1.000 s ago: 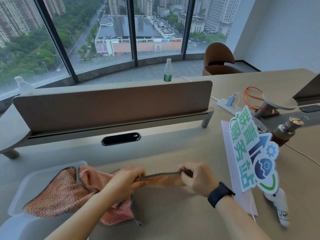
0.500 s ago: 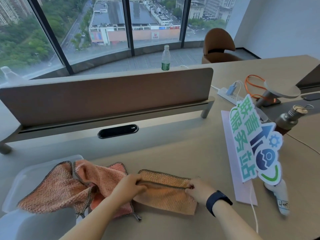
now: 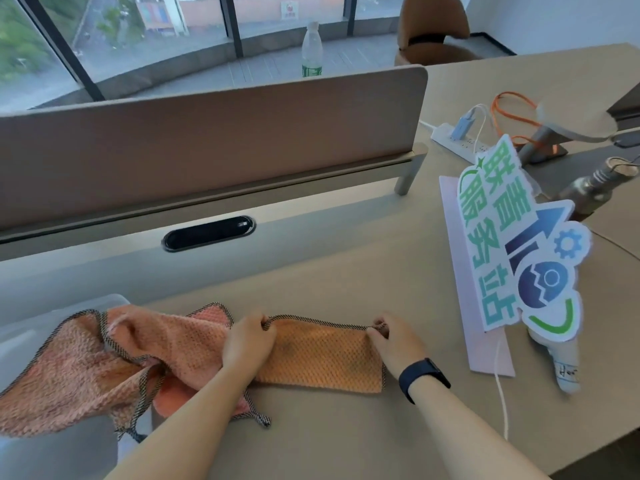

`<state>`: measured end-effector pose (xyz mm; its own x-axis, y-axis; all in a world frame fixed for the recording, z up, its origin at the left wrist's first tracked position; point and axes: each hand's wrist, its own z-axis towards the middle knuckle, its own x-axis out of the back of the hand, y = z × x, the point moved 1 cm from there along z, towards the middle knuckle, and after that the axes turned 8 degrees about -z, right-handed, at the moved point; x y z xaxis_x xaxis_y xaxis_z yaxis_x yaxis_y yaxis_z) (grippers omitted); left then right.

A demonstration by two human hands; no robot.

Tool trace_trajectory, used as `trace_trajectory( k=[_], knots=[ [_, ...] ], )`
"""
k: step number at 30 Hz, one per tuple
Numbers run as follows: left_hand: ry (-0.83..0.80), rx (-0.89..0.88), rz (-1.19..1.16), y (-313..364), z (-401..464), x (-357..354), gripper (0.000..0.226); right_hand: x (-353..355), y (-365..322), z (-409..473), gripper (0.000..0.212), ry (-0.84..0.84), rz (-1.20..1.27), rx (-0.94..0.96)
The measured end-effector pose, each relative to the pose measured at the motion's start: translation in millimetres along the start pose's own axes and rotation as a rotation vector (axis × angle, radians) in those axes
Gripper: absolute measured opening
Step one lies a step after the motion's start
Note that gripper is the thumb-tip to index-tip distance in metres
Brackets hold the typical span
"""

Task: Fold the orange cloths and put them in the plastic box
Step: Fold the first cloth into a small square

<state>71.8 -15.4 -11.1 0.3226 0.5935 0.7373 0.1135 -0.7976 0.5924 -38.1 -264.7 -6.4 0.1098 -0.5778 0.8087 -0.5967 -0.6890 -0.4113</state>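
Note:
An orange waffle cloth (image 3: 322,358) with dark trim lies flat on the desk, folded into a rectangle. My left hand (image 3: 247,344) pinches its far left corner and my right hand (image 3: 394,341), with a dark watch on the wrist, pinches its far right corner. To the left, a crumpled heap of pink-orange cloths (image 3: 104,368) drapes over the rim of a clear plastic box (image 3: 62,313) at the desk's left edge. The box's inside is mostly hidden by the heap.
A brown divider panel (image 3: 207,140) runs across the back of the desk above a black cable slot (image 3: 207,233). At the right stand a colourful cut-out sign (image 3: 519,251), a pink sheet (image 3: 485,334), a metal bottle (image 3: 595,185), a power strip (image 3: 460,140) and a white cable (image 3: 502,386).
The cloth was bunched and stretched between my hands above the desk. It came down and now lies spread flat, with both hands holding its far corners.

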Motion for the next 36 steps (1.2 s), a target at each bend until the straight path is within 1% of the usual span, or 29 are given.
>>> trace_trajectory(
  k=[3, 7, 8, 9, 11, 13, 15, 16, 18, 19, 22, 25, 28, 31, 35, 36],
  knots=[
    [0.010, -0.022, -0.011, -0.4, -0.2, 1.4, 0.012, -4.3, 2.4, -6.1, 0.029, 0.058, 0.034, -0.076],
    [0.003, -0.040, -0.025, -1.3, -0.6, 3.3, 0.004, -9.0, -1.1, -4.6, 0.015, 0.040, -0.092, -0.105],
    [0.000, -0.043, -0.018, -1.6, -1.1, 3.8, 0.001, -8.2, -3.7, -1.5, 0.014, 0.034, -0.123, -0.097],
    [-0.001, -0.045, -0.009, -2.7, -2.4, 4.0, 0.003, -7.0, -7.7, 2.5, 0.015, 0.037, -0.153, -0.090],
    [-0.011, -0.065, -0.007, -4.2, -7.0, 2.9, 0.018, 0.1, -16.5, 13.0, 0.017, 0.086, -0.191, -0.073],
    [-0.052, -0.110, 0.028, -7.0, -15.3, 0.7, 0.040, 8.6, -29.3, 25.8, 0.015, 0.159, -0.219, -0.034],
    [-0.124, -0.157, 0.139, -7.4, -27.8, -1.3, 0.056, 14.3, -44.5, 36.5, 0.016, 0.190, -0.190, 0.042],
    [-0.152, -0.182, 0.198, -7.2, -33.9, -1.7, 0.058, 13.7, -52.7, 40.5, 0.023, 0.182, -0.152, 0.093],
    [-0.189, -0.239, 0.285, -6.5, -43.6, -3.2, 0.053, 9.9, -68.6, 42.2, 0.036, 0.146, -0.079, 0.190],
    [-0.199, -0.264, 0.307, -6.3, -47.1, -3.5, 0.050, 6.6, -74.9, 40.0, 0.038, 0.131, -0.062, 0.236],
    [-0.227, -0.344, 0.327, -7.6, -50.5, -5.1, 0.051, -9.0, -81.6, 24.1, 0.026, 0.124, -0.070, 0.365],
    [-0.292, -0.429, 0.341, -7.9, -51.4, -6.8, 0.055, -30.4, -73.6, -1.5, 0.017, 0.138, -0.101, 0.488],
    [-0.273, -0.545, 0.360, -9.7, -52.8, -8.8, 0.044, -51.9, -55.3, -25.4, 0.016, 0.128, -0.128, 0.586],
    [-0.251, -0.659, 0.334, -12.5, -52.3, -12.1, 0.031, -63.2, -37.4, -46.8, 0.014, 0.104, -0.158, 0.641],
    [-0.230, -0.793, 0.346, -20.0, -54.4, -20.2, 0.022, -68.6, -24.5, -73.7, 0.013, 0.121, -0.178, 0.659],
    [-0.223, -0.807, 0.354, -21.8, -56.4, -21.5, 0.020, -70.1, -22.4, -78.7, 0.016, 0.121, -0.186, 0.663]
  ],
)
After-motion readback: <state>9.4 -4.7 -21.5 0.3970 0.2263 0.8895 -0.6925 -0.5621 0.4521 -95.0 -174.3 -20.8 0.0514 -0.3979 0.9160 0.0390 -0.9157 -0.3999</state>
